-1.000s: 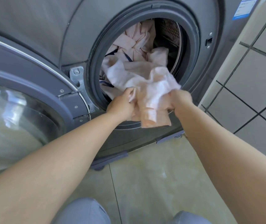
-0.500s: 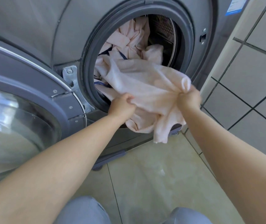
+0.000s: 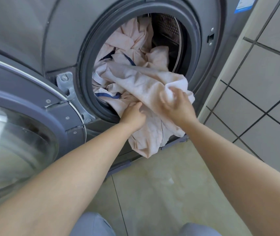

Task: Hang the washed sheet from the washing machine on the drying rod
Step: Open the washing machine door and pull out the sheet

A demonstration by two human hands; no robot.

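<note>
Your left hand (image 3: 133, 114) grips the sheet (image 3: 146, 82) at the washing machine (image 3: 64, 31) door rim; your right hand (image 3: 176, 106), blurred, pinches a fold just beside it. The bulk lies ahead and above, inside the drum; draw toward yourself.

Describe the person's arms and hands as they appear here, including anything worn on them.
Both forearms are bare, with no sleeves in view. The left hand and right hand wear no gloves; no watch, bracelet or ring shows. The right hand is motion-blurred, so fine detail there is unclear.
</note>
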